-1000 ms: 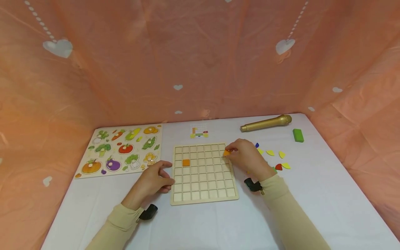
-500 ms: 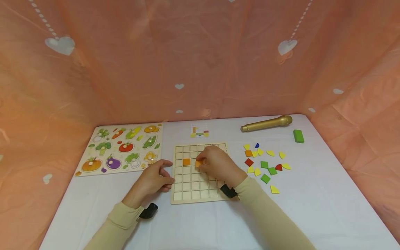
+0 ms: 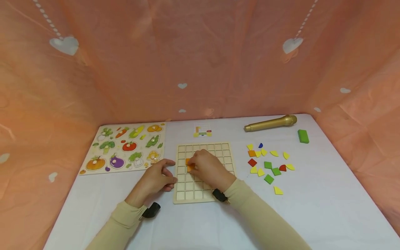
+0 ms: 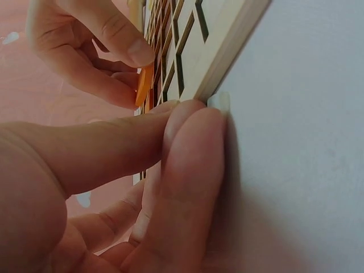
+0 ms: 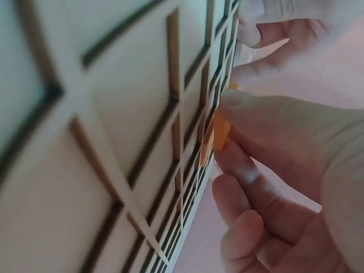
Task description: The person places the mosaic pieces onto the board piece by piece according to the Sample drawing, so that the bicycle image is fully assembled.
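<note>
My right hand (image 3: 208, 169) pinches an orange square tile (image 5: 220, 132) between thumb and fingers, low over the wooden grid board (image 3: 200, 201). Another orange tile (image 3: 187, 160) sits in a cell right beside it, on the far side, partly covered by my fingers. At the board's left edge, my left hand (image 3: 153, 180) rests with its thumb and index fingertips against the rim. In the left wrist view, the held tile (image 4: 144, 85) stands tilted at the cells.
Several loose coloured tiles, such as a red tile (image 3: 252, 162) and a green tile (image 3: 268, 179), lie to the right. A vegetable puzzle (image 3: 123, 149) is at left, a small pattern card (image 3: 202, 131) behind the board. A gold microphone (image 3: 270, 123) and green block (image 3: 303, 136) lie far right.
My right hand has carried the orange tile leftward from the board's right edge to beside the placed orange tile. My left hand stays at the board's left edge.
</note>
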### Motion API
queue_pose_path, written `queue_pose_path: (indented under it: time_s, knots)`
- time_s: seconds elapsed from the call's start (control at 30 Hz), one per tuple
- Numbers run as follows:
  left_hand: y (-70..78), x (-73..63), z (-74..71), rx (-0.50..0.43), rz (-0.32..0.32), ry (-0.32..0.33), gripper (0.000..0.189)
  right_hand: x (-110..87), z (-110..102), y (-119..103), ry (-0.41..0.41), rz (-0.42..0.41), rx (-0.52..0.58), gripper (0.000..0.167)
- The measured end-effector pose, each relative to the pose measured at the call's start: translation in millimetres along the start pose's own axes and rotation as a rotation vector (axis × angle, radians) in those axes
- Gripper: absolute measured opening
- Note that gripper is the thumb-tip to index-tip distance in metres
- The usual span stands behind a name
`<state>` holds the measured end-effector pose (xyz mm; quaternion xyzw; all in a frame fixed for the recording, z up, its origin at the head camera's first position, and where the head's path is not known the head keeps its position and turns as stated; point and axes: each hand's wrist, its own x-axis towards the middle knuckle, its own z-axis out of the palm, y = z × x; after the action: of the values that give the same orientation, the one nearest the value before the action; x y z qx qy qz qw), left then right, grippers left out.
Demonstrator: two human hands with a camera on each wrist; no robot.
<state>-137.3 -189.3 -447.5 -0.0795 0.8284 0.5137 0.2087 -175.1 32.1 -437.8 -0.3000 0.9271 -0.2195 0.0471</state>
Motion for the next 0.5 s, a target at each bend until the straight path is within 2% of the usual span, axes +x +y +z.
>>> queue_pose_path:
  time_s: [0.5]
  knots:
    - [0.4, 0.7, 0.3, 0.010, 0.008, -0.002, 0.062, 0.6, 5.2, -0.7, 0.007, -0.020, -0.058, 0.018]
